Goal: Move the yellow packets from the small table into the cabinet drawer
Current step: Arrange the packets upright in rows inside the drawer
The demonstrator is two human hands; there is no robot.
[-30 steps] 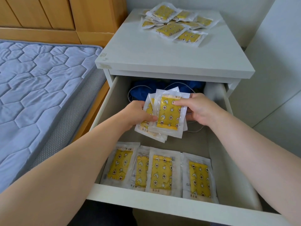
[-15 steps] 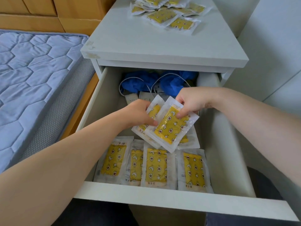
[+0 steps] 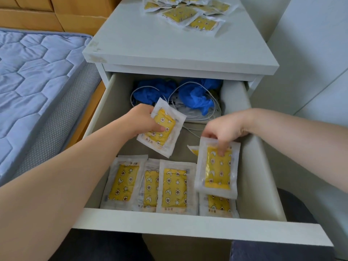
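The open drawer [image 3: 188, 234] of the small white table [image 3: 169, 48] holds a front row of several yellow packets [image 3: 174, 187]. My left hand [image 3: 143, 120] grips a small stack of yellow packets [image 3: 162, 129] above the drawer's middle. My right hand [image 3: 224, 131] pinches one yellow packet [image 3: 218, 171] by its top edge and holds it low over the rightmost packet of the row. Another packet's corner [image 3: 194, 150] peeks out beside it. Several more yellow packets [image 3: 188, 12] lie in a pile at the back of the table top.
Blue gloves [image 3: 194, 97] and a coil of white cable [image 3: 190, 119] fill the back of the drawer. A bed with a blue quilted mattress [image 3: 37, 81] stands to the left. A white cabinet wall [image 3: 310, 63] rises on the right.
My right hand has pulled one packet off the stack and carried it right and down onto the row's right end. My left hand keeps the remaining stack, now apart from the right hand.
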